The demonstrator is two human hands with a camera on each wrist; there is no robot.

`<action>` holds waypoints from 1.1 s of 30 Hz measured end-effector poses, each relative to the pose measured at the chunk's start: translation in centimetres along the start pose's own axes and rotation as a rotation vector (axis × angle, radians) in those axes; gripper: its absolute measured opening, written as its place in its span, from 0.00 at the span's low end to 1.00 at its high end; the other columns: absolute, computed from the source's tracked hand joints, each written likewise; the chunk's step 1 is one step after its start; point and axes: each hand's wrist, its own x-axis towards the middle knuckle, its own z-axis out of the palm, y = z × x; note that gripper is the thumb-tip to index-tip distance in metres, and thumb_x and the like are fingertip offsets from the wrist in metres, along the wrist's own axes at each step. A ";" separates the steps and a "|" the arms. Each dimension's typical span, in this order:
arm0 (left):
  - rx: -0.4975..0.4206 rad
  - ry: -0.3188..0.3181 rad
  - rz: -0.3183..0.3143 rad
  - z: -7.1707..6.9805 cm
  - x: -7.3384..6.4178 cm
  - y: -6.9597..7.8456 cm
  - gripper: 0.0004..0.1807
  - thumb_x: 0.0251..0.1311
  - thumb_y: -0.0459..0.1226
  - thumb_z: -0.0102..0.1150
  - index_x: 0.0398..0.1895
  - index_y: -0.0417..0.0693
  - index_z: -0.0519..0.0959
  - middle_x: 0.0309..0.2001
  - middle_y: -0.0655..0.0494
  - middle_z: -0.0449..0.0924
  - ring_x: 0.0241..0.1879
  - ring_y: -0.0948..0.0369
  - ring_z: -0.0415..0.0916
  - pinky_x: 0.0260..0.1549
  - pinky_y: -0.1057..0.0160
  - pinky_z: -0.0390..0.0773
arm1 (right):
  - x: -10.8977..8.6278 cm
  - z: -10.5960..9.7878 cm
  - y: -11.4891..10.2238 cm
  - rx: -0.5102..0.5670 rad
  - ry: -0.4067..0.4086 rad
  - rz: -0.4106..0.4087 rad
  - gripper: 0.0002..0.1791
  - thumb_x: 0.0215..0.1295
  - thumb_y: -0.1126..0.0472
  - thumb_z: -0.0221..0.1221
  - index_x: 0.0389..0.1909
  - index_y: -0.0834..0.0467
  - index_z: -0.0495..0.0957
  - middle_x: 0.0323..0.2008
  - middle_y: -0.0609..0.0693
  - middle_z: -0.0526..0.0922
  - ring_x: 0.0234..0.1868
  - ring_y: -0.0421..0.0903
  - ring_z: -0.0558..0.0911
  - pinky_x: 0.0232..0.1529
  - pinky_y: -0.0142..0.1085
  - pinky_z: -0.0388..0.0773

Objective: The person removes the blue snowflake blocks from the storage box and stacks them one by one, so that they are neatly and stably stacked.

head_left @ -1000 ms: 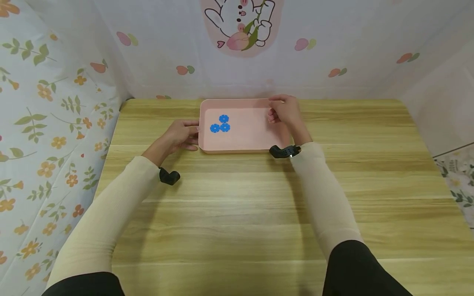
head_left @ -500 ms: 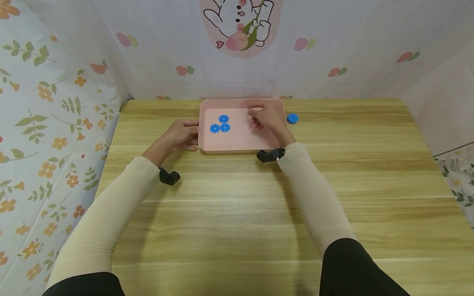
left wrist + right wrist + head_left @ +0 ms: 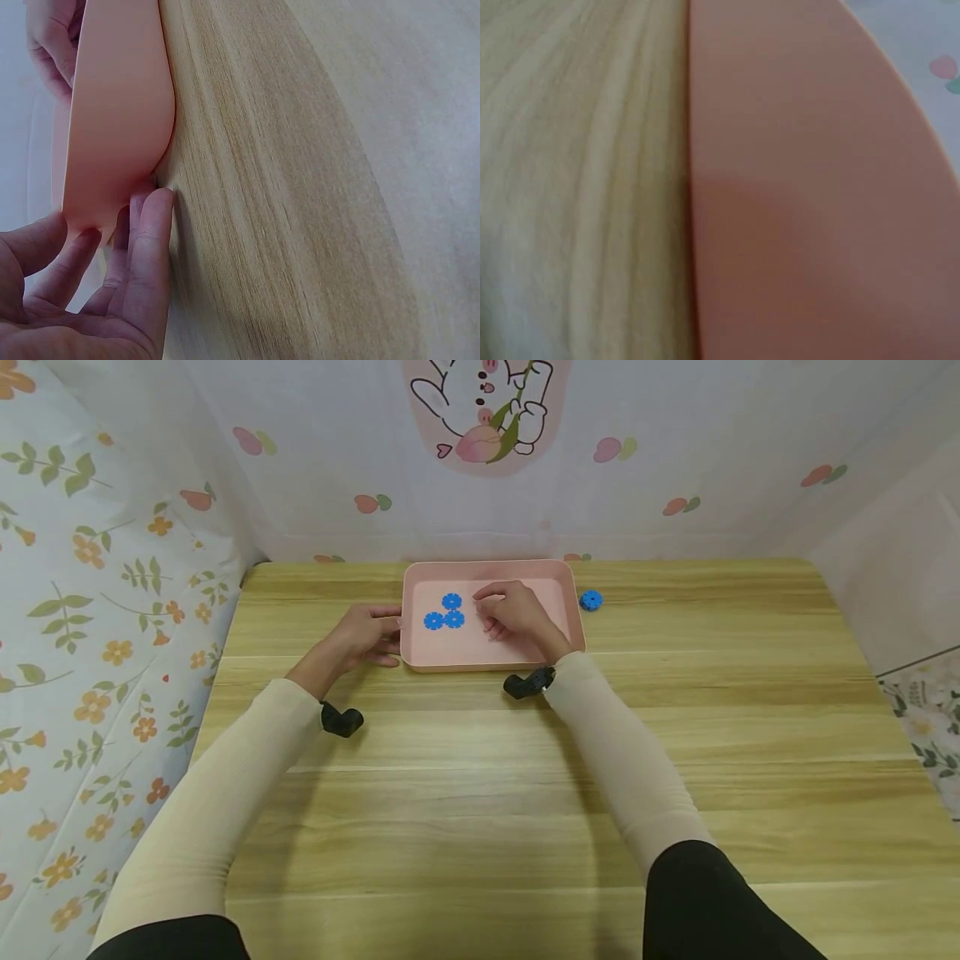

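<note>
Three flat blue notched discs, like snowflake building pieces [image 3: 453, 619], lie grouped on the left of a shallow pink tray [image 3: 487, 653]. My left hand [image 3: 367, 633] holds the tray's left end. The left wrist view shows that thumb [image 3: 37, 240] at the rim and the fingers against the outer wall. Over the middle of the tray is my right hand [image 3: 517, 614], thumb and index finger drawn together just right of the discs; I cannot tell whether something small sits between them. The right wrist view shows only the tray's side wall [image 3: 817, 150] and table.
Just beyond the tray's right end, a thicker blue notched piece, like a small stack of discs [image 3: 591, 601], stands on the wooden table [image 3: 465, 793]. A patterned cloth [image 3: 300, 477] hangs behind the table's far edge, and a floral one [image 3: 97, 652] on the left.
My right hand has moved left from the tray's right end to its middle, uncovering the blue stack on the table. The left hand has stayed at the tray's left end.
</note>
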 end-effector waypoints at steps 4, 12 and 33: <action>0.005 0.005 -0.002 0.0 0.0 0.0 0.23 0.75 0.39 0.46 0.71 0.52 0.66 0.49 0.43 0.79 0.32 0.59 0.84 0.35 0.55 0.86 | 0.1 0.5 -0.2 0.001 -0.032 -0.010 0.15 0.70 0.58 0.54 0.54 0.53 0.81 0.21 0.54 0.79 0.15 0.44 0.79 0.23 0.38 0.83; -0.001 0.009 -0.006 0.0 0.1 0.0 0.23 0.74 0.39 0.46 0.71 0.52 0.66 0.47 0.44 0.80 0.31 0.59 0.84 0.34 0.55 0.86 | 0.2 1.4 -0.7 0.004 -0.113 -0.039 0.16 0.69 0.60 0.55 0.55 0.54 0.80 0.21 0.54 0.79 0.14 0.45 0.79 0.24 0.40 0.84; 0.001 0.007 -0.010 0.1 0.1 0.0 0.24 0.74 0.39 0.46 0.71 0.51 0.66 0.48 0.44 0.79 0.31 0.60 0.84 0.34 0.56 0.86 | 0.4 2.3 -2.0 -0.206 -0.187 -0.027 0.17 0.68 0.63 0.57 0.57 0.50 0.78 0.18 0.52 0.77 0.16 0.46 0.78 0.20 0.36 0.80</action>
